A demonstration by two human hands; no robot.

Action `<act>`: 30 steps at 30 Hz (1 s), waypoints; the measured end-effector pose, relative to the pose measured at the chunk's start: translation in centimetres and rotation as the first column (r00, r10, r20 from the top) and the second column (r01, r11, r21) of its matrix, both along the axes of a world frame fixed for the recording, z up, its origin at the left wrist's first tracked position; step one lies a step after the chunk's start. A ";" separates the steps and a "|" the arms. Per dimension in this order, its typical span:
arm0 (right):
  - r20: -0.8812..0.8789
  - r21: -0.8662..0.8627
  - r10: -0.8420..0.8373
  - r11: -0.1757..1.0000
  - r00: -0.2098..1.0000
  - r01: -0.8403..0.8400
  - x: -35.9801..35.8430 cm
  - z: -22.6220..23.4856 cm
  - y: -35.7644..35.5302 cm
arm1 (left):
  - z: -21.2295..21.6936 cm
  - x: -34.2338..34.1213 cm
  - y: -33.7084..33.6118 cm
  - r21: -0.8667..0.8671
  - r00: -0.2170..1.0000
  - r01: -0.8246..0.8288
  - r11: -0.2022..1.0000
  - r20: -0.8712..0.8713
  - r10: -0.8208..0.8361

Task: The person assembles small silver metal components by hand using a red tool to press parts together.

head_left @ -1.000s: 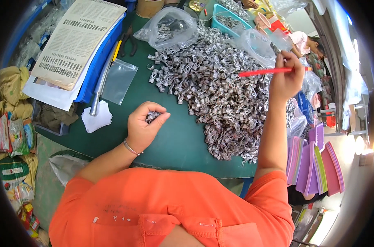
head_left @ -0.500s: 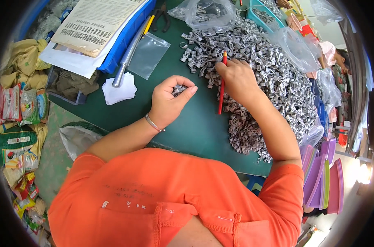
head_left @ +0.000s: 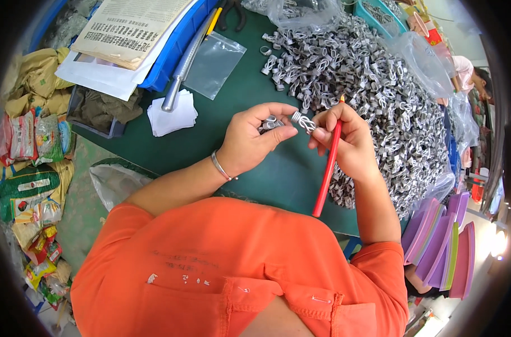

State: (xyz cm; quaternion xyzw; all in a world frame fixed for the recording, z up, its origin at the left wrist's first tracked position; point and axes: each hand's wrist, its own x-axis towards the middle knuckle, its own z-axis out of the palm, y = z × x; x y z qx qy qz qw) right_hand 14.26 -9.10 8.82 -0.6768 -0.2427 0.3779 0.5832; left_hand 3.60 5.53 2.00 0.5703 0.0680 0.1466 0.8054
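Observation:
Between my two hands is a looped wire ring (head_left: 304, 122), silver-grey with a coiled end. My right hand (head_left: 354, 137) pinches its right side, while a red pencil-like stick (head_left: 327, 177) lies across the same fingers, its pale tip pointing away from me. Curled around several similar wire rings (head_left: 270, 123), my left hand (head_left: 247, 137) has its thumb and forefinger at the coiled end; whether they grip it I cannot tell. A large pile of grey wire rings (head_left: 390, 123) spreads over the green table (head_left: 210, 123) beyond and right of my right hand.
A tapered metal rod (head_left: 183, 73) lies beside a zip bag (head_left: 217, 64) and white paper squares (head_left: 168, 121). Pliers (head_left: 231, 17) and a blue tray (head_left: 165, 59) with papers are at far left. Purple foam-like pieces (head_left: 435, 247) stand at right; another person (head_left: 463, 70) is behind.
My right hand has come back from the pile towards my left hand, carrying the red stick and a wire ring. My left hand has shifted slightly right. The view has moved a little.

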 end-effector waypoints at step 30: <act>0.592 0.560 -0.438 0.827 0.676 0.045 -4.1 -4.8 -1.2 | 0.0 -0.2 -0.7 -0.180 0.941 0.268 0.946 -0.160 -0.297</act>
